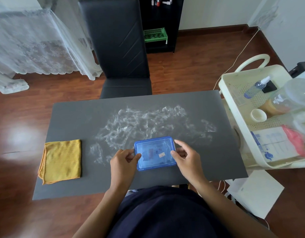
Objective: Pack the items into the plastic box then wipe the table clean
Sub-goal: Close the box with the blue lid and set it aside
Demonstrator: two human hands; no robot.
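Blue plastic box (155, 153) lidded, items inside, near table (71, 114) front edge. My left hand (123, 160) pinches left clasp; right hand (185, 156) fingers loose at right clasp. White smears (139, 124) unwiped, yellow cloth (61, 160) untouched.

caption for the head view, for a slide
Both hands at closed blue box; yellow cloth waits beside white smears.

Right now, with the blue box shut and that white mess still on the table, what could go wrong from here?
1. The white smears run right up to the plastic box; sliding it could drag residue further.
2. Both the left hand and the right hand are at the box's side clasps; if one isn't latched, the lid may pop open when lifted.
3. The yellow cloth lies folded at the table's left edge; wiping around the box could leave a dirty patch under it.
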